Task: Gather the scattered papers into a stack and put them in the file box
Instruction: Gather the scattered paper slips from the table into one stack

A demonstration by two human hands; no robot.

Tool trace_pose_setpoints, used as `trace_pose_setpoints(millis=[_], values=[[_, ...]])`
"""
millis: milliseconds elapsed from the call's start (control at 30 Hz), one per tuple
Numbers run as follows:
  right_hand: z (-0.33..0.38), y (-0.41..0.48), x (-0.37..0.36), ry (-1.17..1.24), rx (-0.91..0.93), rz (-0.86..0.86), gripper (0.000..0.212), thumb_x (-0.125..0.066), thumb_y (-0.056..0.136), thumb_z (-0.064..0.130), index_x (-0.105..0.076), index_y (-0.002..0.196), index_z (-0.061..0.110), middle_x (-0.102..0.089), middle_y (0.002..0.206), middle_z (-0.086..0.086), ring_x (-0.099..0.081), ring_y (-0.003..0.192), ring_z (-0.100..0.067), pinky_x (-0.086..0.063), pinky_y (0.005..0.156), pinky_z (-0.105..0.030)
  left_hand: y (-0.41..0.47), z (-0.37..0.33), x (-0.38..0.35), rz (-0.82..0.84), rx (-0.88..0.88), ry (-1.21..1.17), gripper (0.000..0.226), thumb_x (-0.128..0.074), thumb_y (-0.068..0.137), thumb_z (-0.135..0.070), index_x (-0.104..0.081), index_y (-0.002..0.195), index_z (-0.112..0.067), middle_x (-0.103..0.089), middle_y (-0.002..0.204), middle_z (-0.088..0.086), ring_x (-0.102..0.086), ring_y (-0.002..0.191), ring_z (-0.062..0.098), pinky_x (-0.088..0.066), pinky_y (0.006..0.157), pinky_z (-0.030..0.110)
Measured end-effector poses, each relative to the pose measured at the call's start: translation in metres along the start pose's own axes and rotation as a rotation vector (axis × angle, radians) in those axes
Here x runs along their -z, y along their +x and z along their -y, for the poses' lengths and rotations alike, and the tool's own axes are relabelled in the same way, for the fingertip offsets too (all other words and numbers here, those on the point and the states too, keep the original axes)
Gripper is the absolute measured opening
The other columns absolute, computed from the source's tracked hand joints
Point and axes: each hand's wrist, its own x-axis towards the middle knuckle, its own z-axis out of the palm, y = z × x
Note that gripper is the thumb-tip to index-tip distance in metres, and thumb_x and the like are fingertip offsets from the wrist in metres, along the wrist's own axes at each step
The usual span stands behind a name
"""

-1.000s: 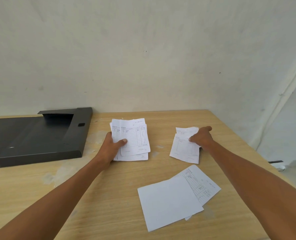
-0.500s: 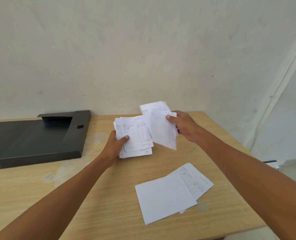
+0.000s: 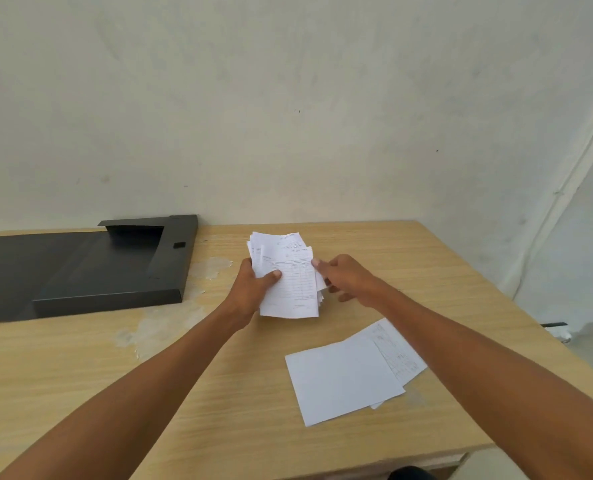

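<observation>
Task part done, by look of it. Near right edge of desk (image 3: 219,427): two loose sheets (image 3: 348,377) overlapped, ungathered. Mid-desk: left hand (image 3: 255,289) pinches paper stack (image 3: 288,277), thumb on top. Right hand (image 3: 348,280) at stack's right edge, fingertips touching; grip unclear. Far left corner: black file box (image 3: 80,268) open, no papers seen inside. Versus half second ago: right hand's sheets now merged into stack.

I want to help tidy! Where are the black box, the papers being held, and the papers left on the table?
Black flat file box (image 3: 80,268): head view, inner floor.
Held white paper stack (image 3: 290,278): head view, top sheet.
Loose white papers (image 3: 343,379): head view, blank sheet.
</observation>
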Motion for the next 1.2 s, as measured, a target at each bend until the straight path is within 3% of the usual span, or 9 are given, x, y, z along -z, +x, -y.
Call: trace_pose_setpoints(millis=[133,233,400,533,667,833,967,1067,1200], values=[[-0.018,-0.026,0.042,-0.670,-0.041,0.395,0.070,-0.078,0.056,0.073,-0.057,0.096,0.021,-0.058,0.099,0.009,-0.055,0.088,-0.016,-0.043,0.080,-0.029,-0.001,0.014,0.003,-0.023,0.066,0.016,0.057,-0.075,0.090,-0.023,-0.047,0.138,-0.015,-0.068,0.129,0.006,-0.070,0.110,0.026,-0.060,0.087,0.049],[-0.027,-0.039,0.049,-0.883,-0.091,0.499,0.081,-0.084,0.052,0.066,-0.046,0.114,0.029,-0.048,0.118,0.009,-0.053,0.106,-0.017,-0.046,0.095,-0.039,-0.002,0.014,-0.006,-0.031,0.059,0.012,0.051,-0.070,0.095,-0.017,-0.043,0.138,-0.013,-0.065,0.129,0.004,-0.067,0.111,0.024,-0.059,0.078,0.038],[-0.037,-0.040,0.046,-0.788,-0.040,0.498,0.054,-0.085,0.066,0.052,-0.052,0.100,0.025,-0.058,0.102,0.006,-0.050,0.086,-0.014,-0.039,0.073,-0.030,0.000,0.016,-0.009,-0.040,0.049,0.012,0.052,-0.070,0.095,-0.016,-0.042,0.140,-0.013,-0.064,0.130,0.005,-0.066,0.112,0.025,-0.058,0.077,0.037],[-0.044,-0.031,0.039,-0.619,0.040,0.462,0.033,-0.081,0.076,0.042,-0.055,0.082,0.022,-0.060,0.087,0.005,-0.050,0.078,-0.013,-0.040,0.071,-0.028,0.004,0.014,0.001,-0.096,0.027,-0.017,0.050,-0.069,0.096,-0.016,-0.043,0.138,-0.013,-0.063,0.131,0.005,-0.066,0.113,0.026,-0.059,0.083,0.041],[-0.049,-0.017,0.033,-0.416,0.075,0.359,0.024,-0.072,0.088,0.020,-0.050,0.078,0.018,-0.055,0.079,0.004,-0.050,0.071,-0.011,-0.044,0.066,-0.023,0.007,0.008,0.014,-0.240,-0.004,0.039,0.048,-0.062,0.101,-0.018,-0.037,0.141,-0.014,-0.055,0.128,0.001,-0.059,0.110,0.024,-0.053,0.071,0.032],[-0.030,0.008,0.037,-0.283,0.200,-0.165,0.003,-0.061,0.093,0.017,-0.061,0.094,0.019,-0.054,0.084,0.010,-0.053,0.075,-0.012,-0.040,0.061,-0.024,0.019,0.007,0.039,-0.289,0.021,0.041,0.043,-0.056,0.103,-0.017,-0.036,0.140,-0.016,-0.053,0.128,0.002,-0.058,0.109,0.025,-0.052,0.063,0.033],[0.013,0.010,0.016,-0.216,0.489,-0.600,0.011,-0.052,0.094,0.016,-0.061,0.099,0.019,-0.060,0.096,0.007,-0.057,0.079,-0.013,-0.044,0.064,-0.030,0.024,0.007,0.038,-0.235,0.030,0.038,0.039,-0.055,0.103,-0.018,-0.037,0.137,-0.015,-0.056,0.126,0.002,-0.061,0.109,0.025,-0.057,0.068,0.038],[0.030,0.003,-0.021,-0.296,0.723,-0.456,0.014,-0.051,0.095,0.017,-0.061,0.105,0.018,-0.063,0.101,0.004,-0.059,0.087,-0.015,-0.047,0.071,-0.031,0.025,0.005,0.026,-0.148,0.028,-0.013,0.039,-0.058,0.101,-0.024,-0.043,0.135,-0.011,-0.062,0.129,0.009,-0.066,0.109,0.027,-0.062,0.072,0.047],[0.016,0.000,-0.065,-0.440,0.681,-0.147,0.019,-0.050,0.100,0.026,-0.064,0.111,0.018,-0.072,0.103,0.002,-0.065,0.093,-0.017,-0.051,0.076,-0.035,0.024,-0.002,0.013,-0.038,0.007,-0.155,0.038,-0.055,0.104,-0.031,-0.052,0.135,-0.010,-0.069,0.127,0.014,-0.070,0.111,0.034,-0.061,0.087,0.050]])
